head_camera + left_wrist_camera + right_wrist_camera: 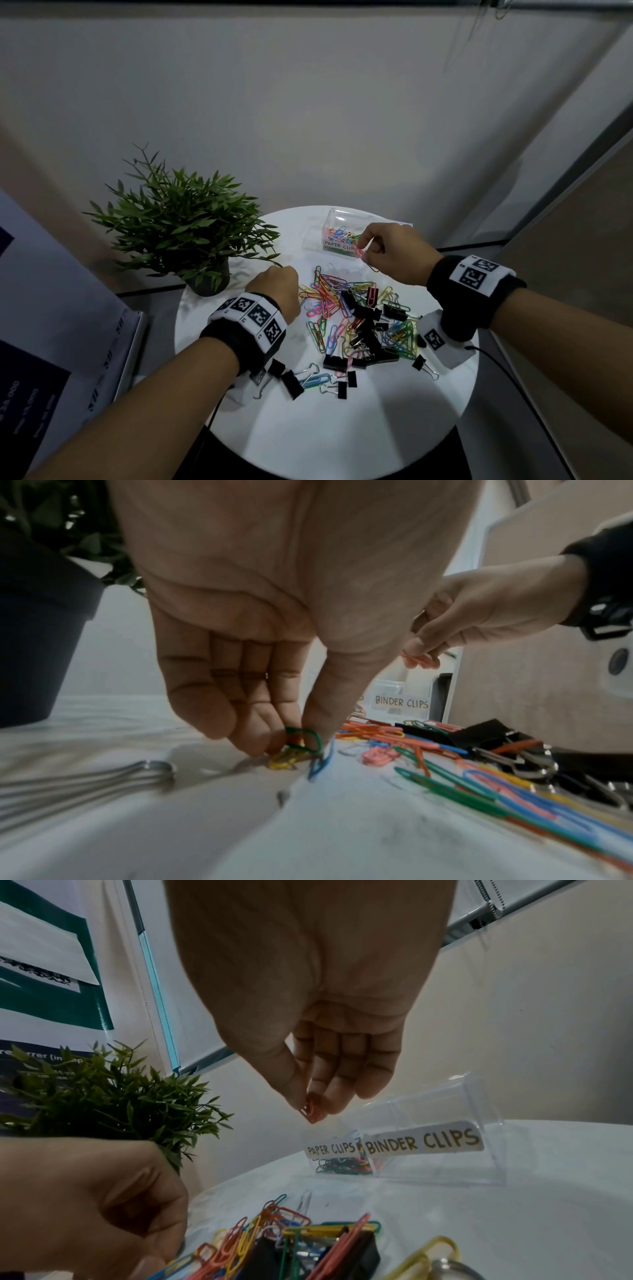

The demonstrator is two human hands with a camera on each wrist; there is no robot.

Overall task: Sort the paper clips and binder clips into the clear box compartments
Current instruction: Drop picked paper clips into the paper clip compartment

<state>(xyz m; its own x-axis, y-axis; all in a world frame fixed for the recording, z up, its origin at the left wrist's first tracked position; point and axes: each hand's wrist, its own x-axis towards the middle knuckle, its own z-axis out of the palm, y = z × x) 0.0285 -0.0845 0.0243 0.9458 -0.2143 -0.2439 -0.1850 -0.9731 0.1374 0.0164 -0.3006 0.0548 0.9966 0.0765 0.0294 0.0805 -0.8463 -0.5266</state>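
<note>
Paper clips (pixel 329 301) and black binder clips (pixel 366 337) are lying mixed in a pile on the round white table (pixel 342 428). The right hand (pixel 390 253) is pinching a red paper clip (pixel 311 1112) between thumb and fingers, up above the clear box (pixel 445 1139). The left hand (pixel 274 287) is pinching a few colored clips (pixel 301 744) at the pile's left edge. A green plant (pixel 181 219) is standing nearby.

Head looks down; wrists close, low; all share table (pixel 342 428).
</note>
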